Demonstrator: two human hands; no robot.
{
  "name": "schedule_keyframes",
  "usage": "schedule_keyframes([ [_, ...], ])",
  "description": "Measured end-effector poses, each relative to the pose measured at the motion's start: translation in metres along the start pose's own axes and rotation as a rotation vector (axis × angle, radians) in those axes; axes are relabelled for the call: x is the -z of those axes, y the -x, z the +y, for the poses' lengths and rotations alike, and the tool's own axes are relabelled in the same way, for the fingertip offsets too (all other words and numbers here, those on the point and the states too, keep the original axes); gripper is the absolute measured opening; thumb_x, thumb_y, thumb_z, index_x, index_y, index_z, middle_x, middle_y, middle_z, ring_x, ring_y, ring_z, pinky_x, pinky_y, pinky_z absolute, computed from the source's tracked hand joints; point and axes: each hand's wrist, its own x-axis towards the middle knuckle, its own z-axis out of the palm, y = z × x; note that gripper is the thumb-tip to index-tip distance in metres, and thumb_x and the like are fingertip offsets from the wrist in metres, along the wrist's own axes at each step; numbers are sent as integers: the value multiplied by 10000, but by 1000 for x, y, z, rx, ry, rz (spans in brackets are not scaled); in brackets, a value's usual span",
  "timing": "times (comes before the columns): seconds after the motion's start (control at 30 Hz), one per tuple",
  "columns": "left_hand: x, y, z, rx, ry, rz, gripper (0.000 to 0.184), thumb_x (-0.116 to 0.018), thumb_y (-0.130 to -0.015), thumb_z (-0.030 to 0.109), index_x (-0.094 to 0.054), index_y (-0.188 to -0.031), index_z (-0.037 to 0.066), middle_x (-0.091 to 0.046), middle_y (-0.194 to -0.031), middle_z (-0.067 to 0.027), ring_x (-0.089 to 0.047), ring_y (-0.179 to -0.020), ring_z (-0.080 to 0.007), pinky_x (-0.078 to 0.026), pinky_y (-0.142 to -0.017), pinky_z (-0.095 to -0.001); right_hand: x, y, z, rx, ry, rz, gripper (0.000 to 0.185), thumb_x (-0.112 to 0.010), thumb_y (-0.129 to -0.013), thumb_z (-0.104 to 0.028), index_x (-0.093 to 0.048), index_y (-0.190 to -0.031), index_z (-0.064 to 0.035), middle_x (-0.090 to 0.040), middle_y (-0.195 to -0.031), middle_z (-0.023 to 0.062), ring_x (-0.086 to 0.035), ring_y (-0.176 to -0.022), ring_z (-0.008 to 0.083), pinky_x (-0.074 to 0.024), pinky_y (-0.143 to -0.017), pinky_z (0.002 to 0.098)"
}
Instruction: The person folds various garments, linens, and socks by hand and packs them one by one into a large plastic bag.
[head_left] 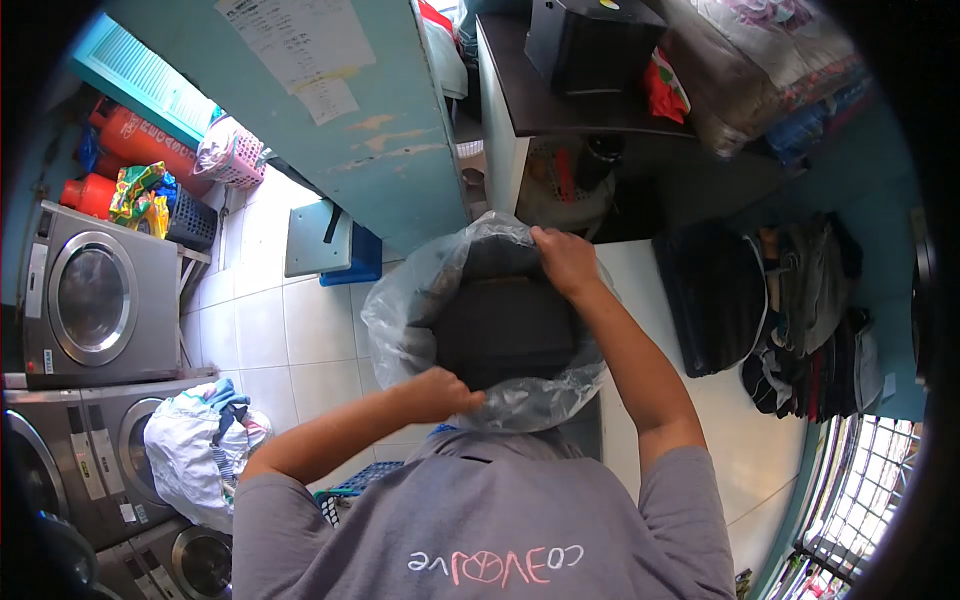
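Observation:
A clear plastic bag [395, 318] stands open in front of my chest, with dark folded cloth [505, 325] inside it. My left hand [437, 395] is closed on the near rim of the bag, at the lower left of the opening. At the far right of the opening, my right hand [566, 262] grips the rim with its fingers curled over the plastic. The bag's rim is spread between the two hands, and the dark cloth lies flat below them.
Grey washing machines [88, 300] line the left, with white laundry [195, 450] beside them. A blue bin [355, 258] stands beyond the bag. A white table [640, 300] holds dark folded clothes [705, 300] at right. Behind is a dark desk [510, 80].

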Motion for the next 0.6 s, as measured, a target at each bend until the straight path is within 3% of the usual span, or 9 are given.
schedule_keyframes([
  [0.1,10,12,33,-27,16,-61,129,-521,-776,94,-459,-883,59,-592,-635,-103,-630,-615,-277,-474,-494,-370,17,-3,-1,-9,-67,134,195,-506,-756,-43,-538,-927,-129,-607,-797,95,-622,-745,306,-487,-601,410],
  [0.17,13,17,37,33,95,-58,135,-515,-775,104,-474,-893,53,-585,-622,-109,-620,-590,-303,-473,-496,-400,24,-5,-4,-26,-69,210,183,-482,-766,-30,-539,-908,-131,-605,-782,98,-623,-727,309,-487,-581,424],
  [0.23,29,13,35,205,256,-275,307,-580,-770,194,-500,-1021,35,-623,-826,-174,-637,-800,-314,-506,-660,-402,24,-4,-6,-22,-77,234,170,-483,-766,-22,-534,-895,-120,-601,-777,101,-623,-722,306,-495,-583,410],
  [0.3,44,10,19,54,493,238,581,-685,-710,295,-473,-1182,29,-542,-1139,-214,-520,-1111,-312,-440,-887,-413,20,-4,-9,-9,-88,231,164,-482,-766,-20,-532,-892,-114,-599,-770,104,-622,-722,308,-496,-588,411],
  [0.37,76,-5,6,336,188,651,770,-754,-644,343,-420,-1275,55,-390,-1337,-178,-336,-1282,-306,-331,-1009,-426,17,-5,-11,8,-103,233,158,-481,-767,-18,-530,-888,-108,-596,-763,107,-622,-721,310,-498,-592,411],
  [0.43,82,-21,-16,890,-199,766,785,-764,-634,306,-406,-1291,70,-382,-1339,-158,-323,-1282,-319,-353,-982,-446,16,-7,-14,29,-103,264,146,-491,-760,-17,-524,-879,-96,-592,-775,96,-618,-700,307,-498,-578,398],
  [0.5,53,-26,-55,1102,-78,712,631,-717,-682,257,-448,-1229,95,-490,-1225,-162,-457,-1161,-351,-414,-908,-439,17,-7,-18,9,-58,224,140,-509,-759,-34,-529,-882,-97,-587,-820,90,-613,-744,290,-497,-608,382],
  [0.57,41,-25,-79,1135,43,621,509,-672,-712,217,-469,-1162,95,-536,-1131,-159,-518,-1047,-362,-438,-839,-450,24,-4,-27,-11,-8,179,137,-527,-757,-51,-535,-885,-99,-583,-864,83,-608,-788,274,-496,-638,367],
  [0.6,39,-22,-85,1162,160,522,388,-627,-742,177,-490,-1096,95,-582,-1037,-156,-578,-933,-374,-463,-770,-461,36,0,-38,123,6,330,169,-557,-749,-86,-546,-916,-105,-565,-939,85,-579,-863,268,-479,-697,373],
])
